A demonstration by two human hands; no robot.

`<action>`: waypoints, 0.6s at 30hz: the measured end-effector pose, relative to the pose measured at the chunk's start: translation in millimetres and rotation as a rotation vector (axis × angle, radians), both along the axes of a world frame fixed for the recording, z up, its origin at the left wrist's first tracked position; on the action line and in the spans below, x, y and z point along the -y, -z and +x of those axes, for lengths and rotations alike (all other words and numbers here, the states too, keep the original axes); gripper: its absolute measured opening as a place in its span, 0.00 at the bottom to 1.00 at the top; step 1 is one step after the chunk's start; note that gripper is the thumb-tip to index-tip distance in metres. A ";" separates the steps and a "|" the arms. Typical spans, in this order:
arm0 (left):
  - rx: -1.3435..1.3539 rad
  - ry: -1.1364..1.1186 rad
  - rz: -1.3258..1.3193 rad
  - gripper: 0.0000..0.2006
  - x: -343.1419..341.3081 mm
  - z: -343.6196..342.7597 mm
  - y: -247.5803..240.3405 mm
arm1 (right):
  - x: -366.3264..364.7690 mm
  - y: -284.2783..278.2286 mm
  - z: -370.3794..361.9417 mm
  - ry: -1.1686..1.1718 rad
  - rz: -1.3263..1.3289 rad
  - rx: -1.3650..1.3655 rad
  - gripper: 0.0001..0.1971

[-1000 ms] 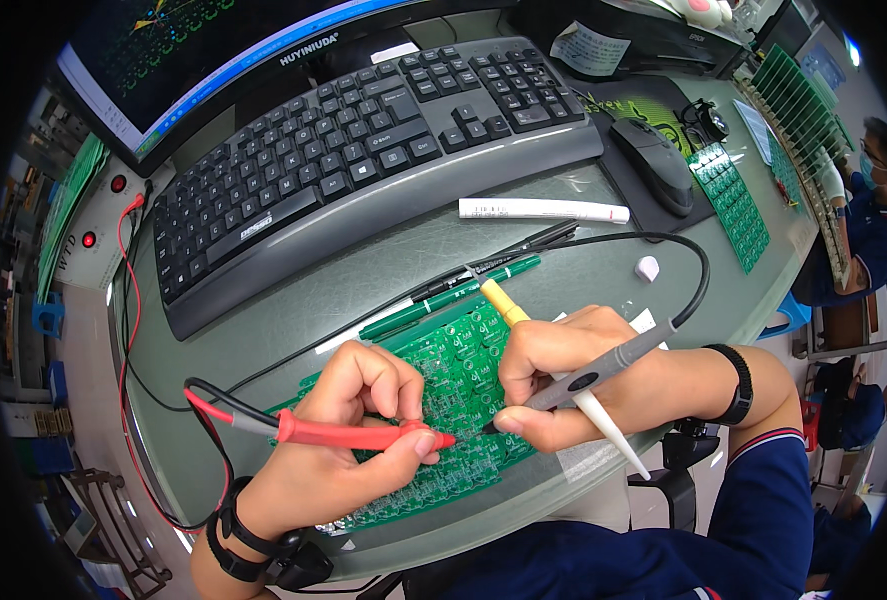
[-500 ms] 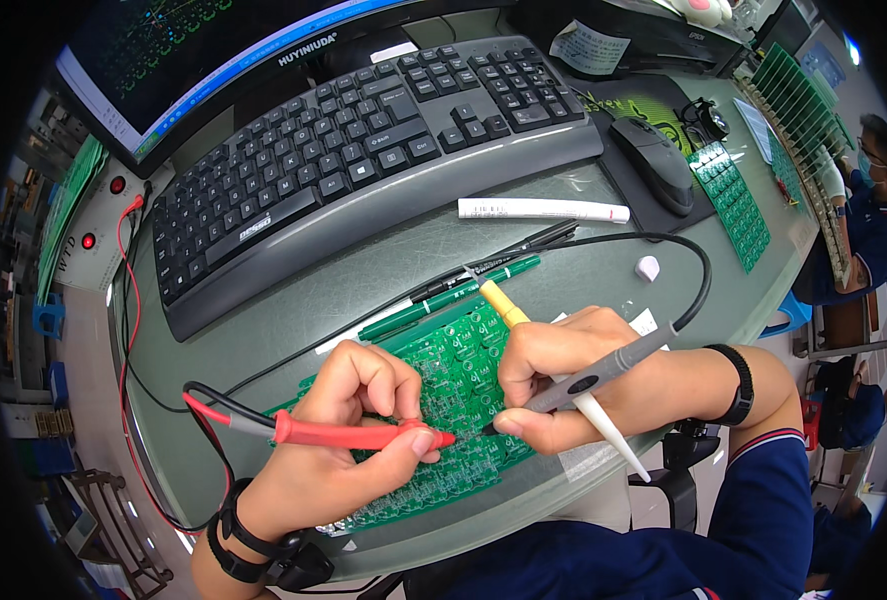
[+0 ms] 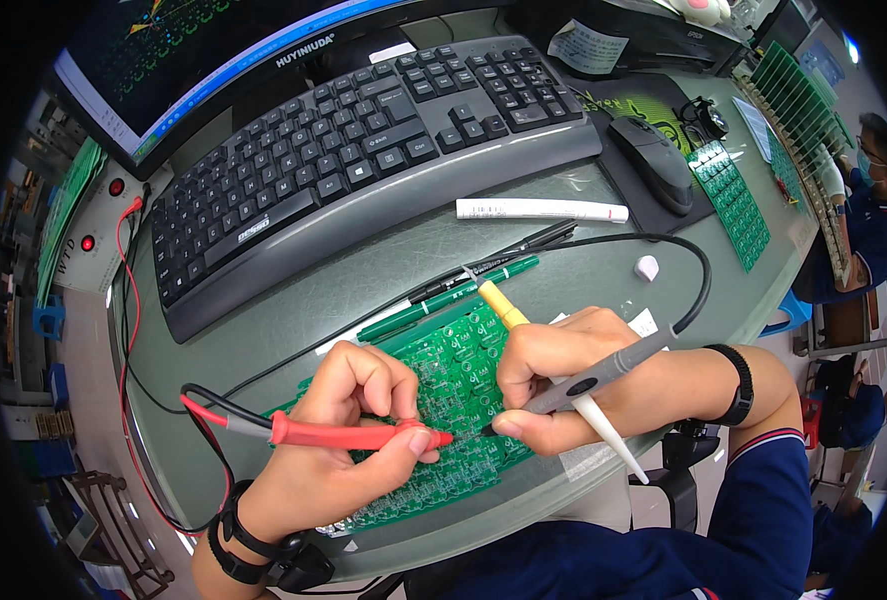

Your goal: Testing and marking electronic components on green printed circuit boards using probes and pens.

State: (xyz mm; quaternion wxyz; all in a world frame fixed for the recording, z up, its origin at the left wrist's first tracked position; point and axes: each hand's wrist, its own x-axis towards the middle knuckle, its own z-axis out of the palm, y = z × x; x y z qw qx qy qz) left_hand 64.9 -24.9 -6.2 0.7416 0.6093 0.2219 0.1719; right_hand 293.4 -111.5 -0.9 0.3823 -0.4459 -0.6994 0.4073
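Note:
On the table before me lies a green circuit board panel, partly covered by both hands. My left hand is closed round a red test probe, its tip pointing right at the board. From the other side, my right hand grips a grey test probe with a dark tip, close to the red one. A white-handled, yellow-capped tool is also tucked in my right hand. Whether either tip touches the board, I cannot tell.
Beyond the board lie a green marker, black pens and a white marker. A black keyboard, a monitor and a mouse stand farther back. Another board lies at right, near a co-worker. Probe cables loop across the table.
Both hands and probes hold almost the same place. The drawing on the monitor has shifted and shows different coloured lines.

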 end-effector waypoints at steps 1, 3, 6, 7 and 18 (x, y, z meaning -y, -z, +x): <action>-0.004 -0.009 -0.006 0.16 0.0 0.2 0.0 | 0.0 0.1 0.5 0.000 0.000 0.000 0.10; 0.001 0.003 0.003 0.15 -0.4 0.0 -0.4 | -0.3 0.4 1.4 -0.006 -0.017 -0.004 0.11; 0.006 0.012 0.002 0.15 -0.7 0.1 -0.6 | -1.0 1.5 1.0 -0.012 0.009 -0.010 0.11; 0.004 0.008 -0.014 0.15 -0.8 0.1 -0.7 | -1.1 1.5 0.9 -0.013 0.009 -0.010 0.11; 0.026 -0.004 -0.016 0.15 -1.2 0.2 0.5 | -0.5 -1.5 1.1 -0.024 -0.012 0.006 0.11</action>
